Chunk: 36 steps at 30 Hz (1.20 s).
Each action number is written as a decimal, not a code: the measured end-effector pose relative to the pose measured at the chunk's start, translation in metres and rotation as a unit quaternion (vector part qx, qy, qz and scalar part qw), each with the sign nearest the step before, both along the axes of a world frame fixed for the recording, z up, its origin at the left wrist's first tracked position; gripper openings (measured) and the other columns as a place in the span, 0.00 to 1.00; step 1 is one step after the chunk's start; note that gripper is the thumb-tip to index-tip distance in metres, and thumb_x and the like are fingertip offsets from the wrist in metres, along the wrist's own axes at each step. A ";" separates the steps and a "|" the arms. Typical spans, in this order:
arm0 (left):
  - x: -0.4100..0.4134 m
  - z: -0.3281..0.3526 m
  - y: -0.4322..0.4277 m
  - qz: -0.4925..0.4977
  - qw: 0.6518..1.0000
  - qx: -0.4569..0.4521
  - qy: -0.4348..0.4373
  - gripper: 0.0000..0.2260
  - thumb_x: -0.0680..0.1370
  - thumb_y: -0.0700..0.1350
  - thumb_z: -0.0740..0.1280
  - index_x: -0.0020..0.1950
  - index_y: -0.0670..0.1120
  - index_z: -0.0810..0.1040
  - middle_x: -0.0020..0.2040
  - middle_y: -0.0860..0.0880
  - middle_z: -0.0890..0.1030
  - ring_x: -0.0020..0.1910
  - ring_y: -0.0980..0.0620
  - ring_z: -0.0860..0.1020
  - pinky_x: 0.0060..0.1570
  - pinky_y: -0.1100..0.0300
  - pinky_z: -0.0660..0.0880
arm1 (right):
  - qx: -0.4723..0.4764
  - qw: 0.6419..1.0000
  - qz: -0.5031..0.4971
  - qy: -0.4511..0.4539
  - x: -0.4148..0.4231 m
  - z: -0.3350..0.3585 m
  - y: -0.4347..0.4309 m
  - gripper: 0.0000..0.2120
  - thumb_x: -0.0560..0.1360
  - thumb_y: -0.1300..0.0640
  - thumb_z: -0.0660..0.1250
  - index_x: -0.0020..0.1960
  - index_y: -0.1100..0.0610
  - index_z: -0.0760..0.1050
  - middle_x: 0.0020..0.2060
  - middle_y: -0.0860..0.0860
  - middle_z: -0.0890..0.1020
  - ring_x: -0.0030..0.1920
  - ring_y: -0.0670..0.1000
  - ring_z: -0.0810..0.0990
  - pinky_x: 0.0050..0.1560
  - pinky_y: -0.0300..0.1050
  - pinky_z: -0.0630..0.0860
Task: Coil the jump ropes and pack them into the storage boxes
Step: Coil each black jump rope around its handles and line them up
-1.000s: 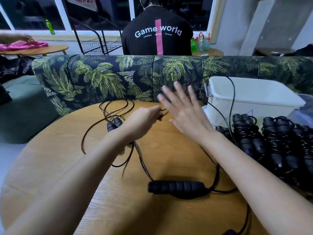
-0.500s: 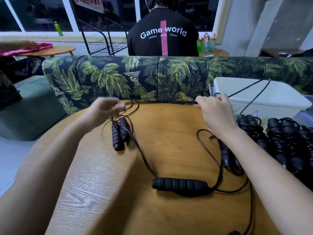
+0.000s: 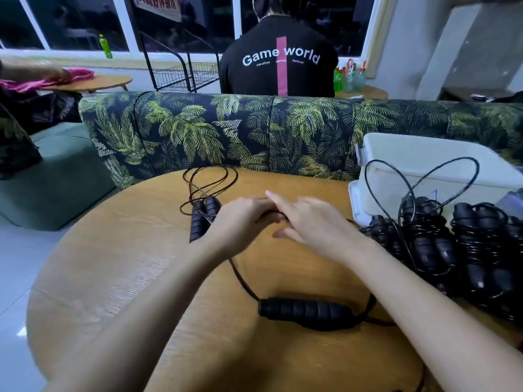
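Note:
A black jump rope lies on the round wooden table (image 3: 119,278). Two of its handles (image 3: 202,219) lie side by side, with cord loops (image 3: 210,179) beyond them. My left hand (image 3: 243,222) is curled beside them, gripping the rope's cord, which runs from under it to a single black handle (image 3: 305,312) near me. My right hand (image 3: 311,222) meets the left at the table's middle with straight fingers. Whether it touches the cord is hidden. Several coiled ropes (image 3: 458,244) are piled at the right, in front of a white storage box (image 3: 424,159).
A loose cord loop (image 3: 418,176) arches over the coiled pile and the box front. A palm-print sofa back (image 3: 226,131) runs behind the table. Beyond it a person in a black shirt (image 3: 280,69) sits facing away. At the far left stands a small table with pink cloth (image 3: 70,77).
My hands, spread apart half a second ago, have come together at the table's middle. My right hand left the box side and its fingers straightened. The cord loop now hangs over the coiled pile.

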<state>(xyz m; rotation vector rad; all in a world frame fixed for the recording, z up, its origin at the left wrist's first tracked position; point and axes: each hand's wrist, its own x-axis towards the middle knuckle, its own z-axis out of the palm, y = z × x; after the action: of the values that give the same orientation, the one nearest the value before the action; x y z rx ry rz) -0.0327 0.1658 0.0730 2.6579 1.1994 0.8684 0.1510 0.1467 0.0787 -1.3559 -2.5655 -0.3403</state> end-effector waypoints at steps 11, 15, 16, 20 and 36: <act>-0.064 -0.003 0.047 0.076 0.996 -0.035 -0.029 0.06 0.80 0.48 0.64 0.48 0.47 0.76 0.40 0.50 0.76 0.41 0.43 0.76 0.41 0.53 0.71 | 0.236 0.966 -0.042 0.098 0.036 -0.009 -0.007 0.15 0.78 0.50 0.63 0.35 0.56 0.72 0.25 0.45 0.66 0.27 0.48 0.64 0.26 0.35 0.51; -0.048 0.042 0.040 0.017 0.982 0.152 -0.107 0.13 0.81 0.49 0.61 0.50 0.40 0.78 0.43 0.47 0.77 0.44 0.49 0.72 0.44 0.58 0.69 | 0.203 0.961 -0.104 0.157 0.029 -0.007 -0.004 0.11 0.76 0.53 0.69 0.37 0.57 0.74 0.26 0.43 0.64 0.27 0.50 0.66 0.27 0.32 0.50; -0.043 0.041 0.036 0.008 0.982 0.163 -0.095 0.14 0.81 0.49 0.61 0.49 0.39 0.78 0.43 0.46 0.77 0.44 0.49 0.72 0.44 0.57 0.69 | 0.172 0.965 -0.136 0.145 0.030 -0.010 -0.002 0.10 0.77 0.54 0.68 0.39 0.58 0.75 0.26 0.44 0.66 0.30 0.52 0.69 0.25 0.35 0.55; -0.041 -0.001 0.019 0.008 0.999 0.052 0.000 0.14 0.79 0.54 0.59 0.48 0.45 0.79 0.43 0.52 0.78 0.40 0.48 0.76 0.37 0.55 0.74 | -0.054 0.970 -0.235 0.018 0.042 -0.019 -0.002 0.14 0.83 0.48 0.57 0.61 0.52 0.76 0.46 0.45 0.79 0.55 0.53 0.73 0.43 0.47 0.73; -0.106 -0.065 -0.030 0.091 0.991 -0.051 -0.080 0.30 0.80 0.67 0.53 0.38 0.45 0.80 0.37 0.54 0.76 0.35 0.54 0.76 0.35 0.52 0.75 | 0.003 0.988 0.149 0.028 -0.050 -0.060 -0.041 0.13 0.77 0.49 0.67 0.38 0.55 0.72 0.25 0.47 0.76 0.22 0.51 0.74 0.21 0.39 0.57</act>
<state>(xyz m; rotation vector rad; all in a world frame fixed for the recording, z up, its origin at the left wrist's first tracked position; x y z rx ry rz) -0.1388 0.1360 0.0079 2.3766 1.4217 0.9952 0.1006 0.1052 0.0191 -0.9439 -2.6643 -0.2525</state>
